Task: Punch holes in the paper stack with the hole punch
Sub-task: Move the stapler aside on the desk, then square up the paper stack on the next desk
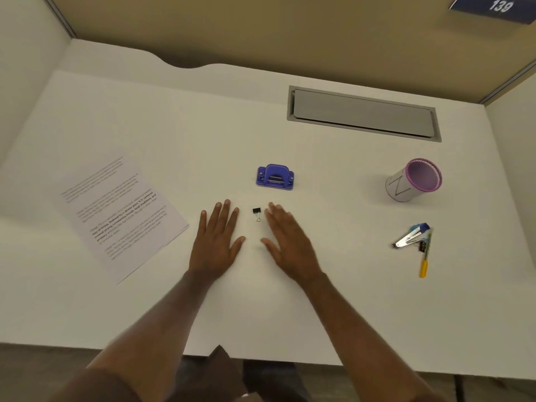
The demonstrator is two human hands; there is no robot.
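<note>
A blue hole punch (275,177) stands on the white desk (203,126), just beyond my hands. The printed paper stack (121,216) lies flat and turned at an angle on the left side of the desk. My left hand (217,240) rests palm down with straight, spread fingers, between the paper and a small black binder clip (257,213). On the other side of the clip my right hand (290,242) lies flat and open too. Neither hand holds anything.
A pink-rimmed pen cup (413,181) stands at the right. Nearer the front right lie a blue stapler (412,235), a yellow pen (425,256) and another binder clip. A grey cable hatch (362,113) is set in the desk's back. Partition walls enclose three sides.
</note>
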